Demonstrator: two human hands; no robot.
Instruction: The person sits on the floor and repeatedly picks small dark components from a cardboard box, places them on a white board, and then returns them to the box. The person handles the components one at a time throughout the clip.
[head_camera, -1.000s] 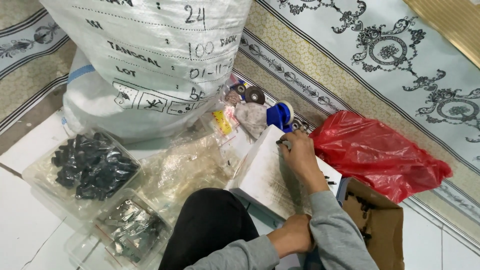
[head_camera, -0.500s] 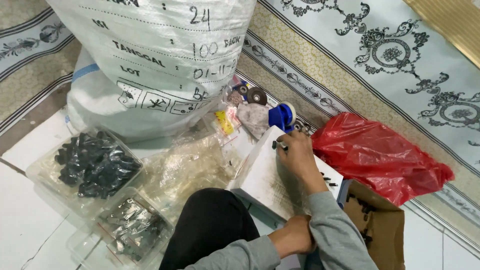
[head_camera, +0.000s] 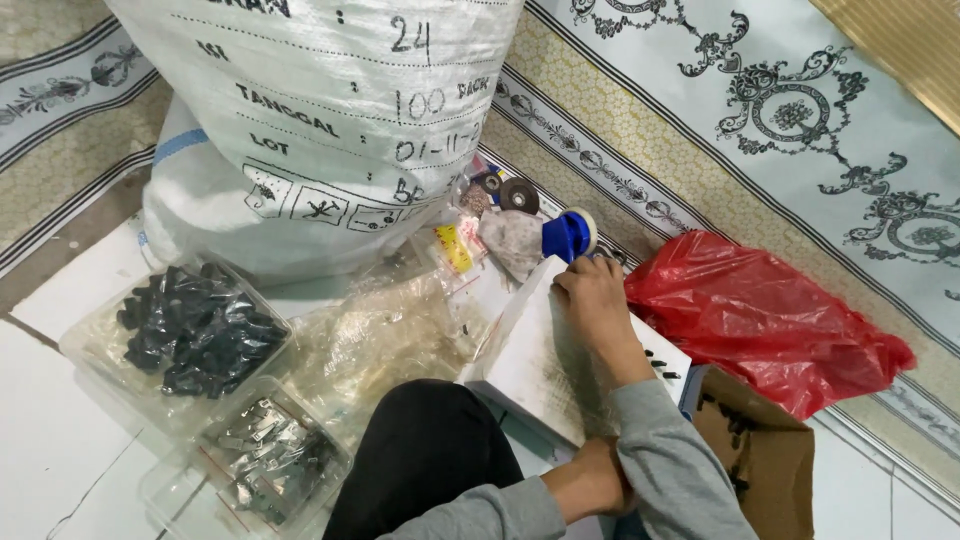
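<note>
White flat box tilts at centre frame, steadied by the right hand pressing its upper edge, fingers curled, perhaps pinching something small. Lower down, the left hand is mostly hidden, so its grip cannot be told.

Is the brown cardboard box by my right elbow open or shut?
Open. The cardboard box has its top flap folded back, and a few small dark pieces show on the brown inner face; how full it is cannot be told.

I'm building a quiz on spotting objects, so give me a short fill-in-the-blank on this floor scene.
1. The right hand rests on a white ____.
2. The crumpled plastic bag beside that hand is ____.
3. The tape roll ahead of the fingers has a ____ core.
4. The clear tray at the left holds ____ parts.

Missing words: box; red; blue; black
</note>
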